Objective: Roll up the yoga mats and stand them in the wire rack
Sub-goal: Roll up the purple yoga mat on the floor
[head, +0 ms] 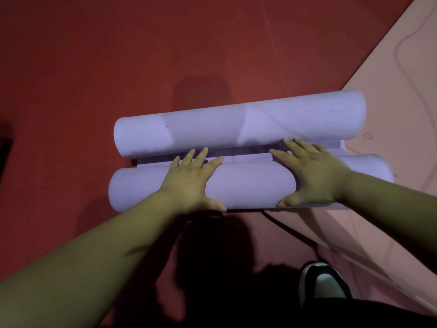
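A lavender yoga mat lies on the red floor, rolled from both ends into two parallel rolls. The far roll (238, 124) sits beyond a narrow flat strip (246, 152) of mat; the near roll (250, 185) lies just in front of it. My left hand (191, 181) rests on the near roll with fingers straight, tips reaching the strip. My right hand (312, 176) lies flat over the same roll further right, its thumb down on the near side. No wire rack is in view.
A pink mat (390, 79) lies flat on the red floor (118, 55) to the right, passing under the rolls' right ends. My shoe (324, 282) stands at the bottom right. A dark object (4, 150) shows at the left edge.
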The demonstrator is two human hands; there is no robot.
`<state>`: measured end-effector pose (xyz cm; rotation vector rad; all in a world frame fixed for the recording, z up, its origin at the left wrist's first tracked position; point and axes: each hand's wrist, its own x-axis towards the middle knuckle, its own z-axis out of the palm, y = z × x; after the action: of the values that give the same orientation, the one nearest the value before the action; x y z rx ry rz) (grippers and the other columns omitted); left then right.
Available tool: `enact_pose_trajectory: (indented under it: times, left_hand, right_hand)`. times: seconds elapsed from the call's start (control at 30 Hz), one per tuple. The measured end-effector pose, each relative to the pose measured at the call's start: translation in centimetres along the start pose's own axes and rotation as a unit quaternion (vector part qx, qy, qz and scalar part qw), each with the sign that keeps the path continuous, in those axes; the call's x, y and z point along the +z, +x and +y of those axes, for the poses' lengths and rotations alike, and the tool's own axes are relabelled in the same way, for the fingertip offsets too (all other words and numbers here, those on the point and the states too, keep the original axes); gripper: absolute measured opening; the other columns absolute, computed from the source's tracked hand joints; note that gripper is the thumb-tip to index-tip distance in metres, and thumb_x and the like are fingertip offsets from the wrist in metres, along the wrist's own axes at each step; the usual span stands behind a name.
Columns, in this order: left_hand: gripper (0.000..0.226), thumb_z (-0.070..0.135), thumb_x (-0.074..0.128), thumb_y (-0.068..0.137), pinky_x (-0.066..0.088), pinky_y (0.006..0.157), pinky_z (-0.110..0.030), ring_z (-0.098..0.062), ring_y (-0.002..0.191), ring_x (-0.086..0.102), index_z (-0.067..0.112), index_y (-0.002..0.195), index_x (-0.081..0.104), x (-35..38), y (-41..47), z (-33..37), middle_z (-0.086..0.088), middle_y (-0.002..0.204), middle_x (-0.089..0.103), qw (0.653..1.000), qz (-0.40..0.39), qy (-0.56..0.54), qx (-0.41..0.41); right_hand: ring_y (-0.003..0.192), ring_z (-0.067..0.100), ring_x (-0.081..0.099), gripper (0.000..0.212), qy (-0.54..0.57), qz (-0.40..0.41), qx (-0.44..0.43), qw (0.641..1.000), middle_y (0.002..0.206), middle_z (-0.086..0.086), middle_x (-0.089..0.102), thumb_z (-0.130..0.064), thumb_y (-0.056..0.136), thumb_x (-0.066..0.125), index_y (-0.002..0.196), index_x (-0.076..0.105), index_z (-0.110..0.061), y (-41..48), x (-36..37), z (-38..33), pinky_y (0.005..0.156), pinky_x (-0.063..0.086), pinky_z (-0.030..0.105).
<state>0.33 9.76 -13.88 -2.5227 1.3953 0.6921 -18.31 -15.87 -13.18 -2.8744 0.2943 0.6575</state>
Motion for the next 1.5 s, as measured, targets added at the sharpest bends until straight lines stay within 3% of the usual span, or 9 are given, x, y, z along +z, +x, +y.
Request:
enact_pose_trajectory:
  times: [0.17,0.33,0.47,0.73,0.97,1.2,1.37,1.5]
  left_hand:
    - [0.131,0.097,0.058,0.054,0.007,0.124,-0.057,-0.030,0.156,0.000,0.044,0.158,-0.003,-1.0,1.4,-0.8,-0.002,0.170,-0.005,1.000,-0.023,-0.012,0.011]
    - [0.130,0.101,0.049,0.055,0.003,0.123,-0.060,-0.030,0.156,-0.006,0.043,0.158,-0.007,-0.9,1.5,-0.9,-0.004,0.170,-0.010,1.000,-0.013,0.004,0.004]
    - [0.127,0.097,0.052,0.061,0.000,0.123,-0.059,-0.030,0.156,-0.011,0.042,0.158,-0.009,-0.3,0.5,-0.3,-0.005,0.169,-0.014,1.000,0.011,0.023,-0.009]
    - [0.133,0.096,0.060,0.050,0.015,0.123,-0.056,-0.029,0.156,0.003,0.045,0.158,0.003,-1.7,2.6,-1.4,-0.001,0.170,-0.001,1.000,-0.016,-0.024,0.003]
    - [0.129,0.094,0.057,0.060,0.002,0.123,-0.059,-0.029,0.156,-0.010,0.041,0.158,-0.008,-0.7,1.3,-0.3,-0.005,0.169,-0.013,0.999,0.028,0.020,-0.011]
    - [0.133,0.093,0.064,0.054,0.012,0.123,-0.057,-0.032,0.156,0.002,0.042,0.159,-0.001,-1.6,2.5,-0.7,-0.005,0.170,-0.003,1.000,0.026,0.012,-0.009]
    - [0.131,0.091,0.063,0.057,0.009,0.123,-0.059,-0.032,0.156,-0.002,0.042,0.159,-0.003,-2.4,3.3,-1.1,-0.005,0.170,-0.007,1.000,0.015,0.000,-0.013]
    - [0.131,0.090,0.062,0.061,0.006,0.123,-0.059,-0.031,0.156,-0.004,0.039,0.159,-0.007,-1.3,2.4,-0.3,-0.007,0.169,-0.010,0.998,0.052,0.034,-0.018]
  right_hand:
    - [0.154,0.039,0.013,0.132,-0.029,0.036,0.000,0.999,0.168,0.015,0.009,-0.099,0.049,0.044,0.160,0.015,-0.034,-0.4,0.3,-0.4,0.118,0.023,0.060]
    - [0.156,0.031,0.005,0.137,-0.011,0.007,0.008,1.000,0.170,0.007,0.000,-0.102,0.045,0.045,0.159,0.002,-0.040,0.2,-0.2,-0.1,0.121,0.019,0.057]
    - [0.156,0.029,0.000,0.138,0.011,-0.008,0.009,1.000,0.170,0.003,-0.005,-0.101,0.043,0.049,0.157,-0.006,-0.044,1.3,-0.8,0.5,0.122,0.017,0.056]
    - [0.154,0.036,0.006,0.133,-0.031,0.025,0.013,0.999,0.170,0.009,0.001,-0.097,0.048,0.044,0.159,0.003,-0.039,0.7,-0.6,0.0,0.121,0.019,0.057]
    - [0.155,0.033,0.006,0.138,-0.004,0.002,0.019,1.000,0.170,0.006,-0.002,-0.098,0.045,0.053,0.158,-0.002,-0.042,1.7,-1.6,0.5,0.121,0.019,0.056]
    - [0.154,0.035,0.009,0.132,-0.024,0.033,0.023,0.999,0.169,0.009,0.002,-0.095,0.049,0.046,0.160,0.002,-0.039,1.1,-1.6,0.0,0.121,0.019,0.057]
    - [0.154,0.034,0.007,0.136,-0.025,0.021,0.023,0.999,0.169,0.008,0.000,-0.091,0.052,0.065,0.160,0.000,-0.040,1.7,-2.6,0.1,0.120,0.021,0.056]
    - [0.155,0.035,0.005,0.136,-0.012,0.005,0.022,1.000,0.169,0.008,-0.002,-0.090,0.051,0.067,0.158,-0.004,-0.043,2.6,-3.5,0.5,0.121,0.020,0.054]
